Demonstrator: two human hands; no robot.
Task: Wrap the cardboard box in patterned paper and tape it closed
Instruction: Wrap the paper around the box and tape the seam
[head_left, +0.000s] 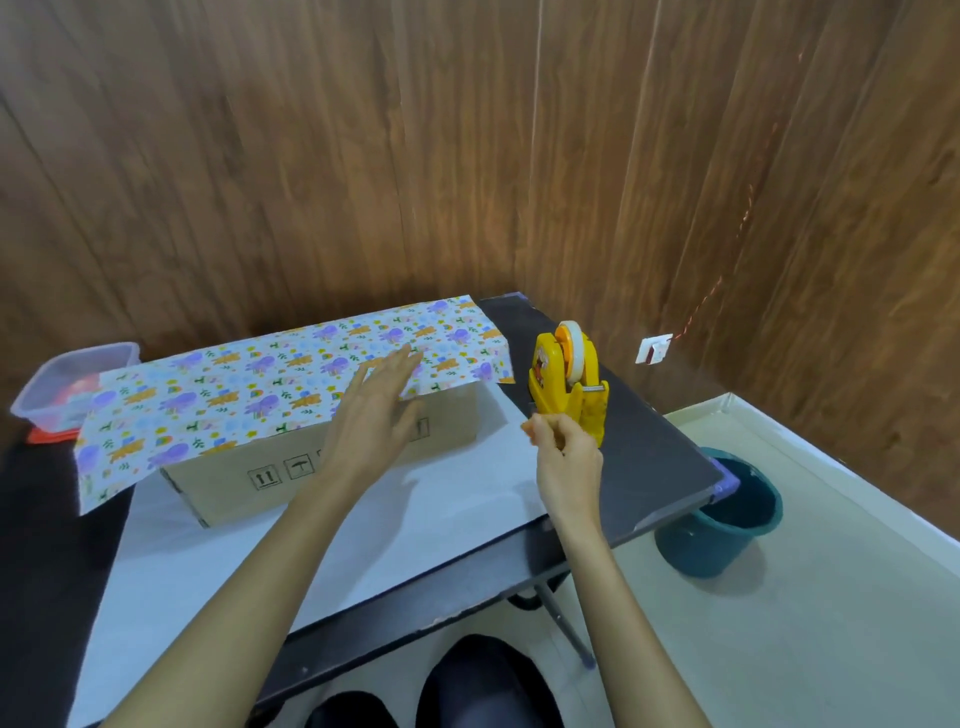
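Counter (649, 467) carrying paper (234, 395), one flap folded over the box (249, 467) at centre. Dispenser (566, 379) stands right, within reach. Left hand (374, 415), laid flat, pins the flap; right hand (566, 457) closes its grip on, apparently, a tape strip.

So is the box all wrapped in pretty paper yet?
Not yet. The patterned paper only lies spread on top of the cardboard box; the front is bare, and the open left hand touches the paper's edge.
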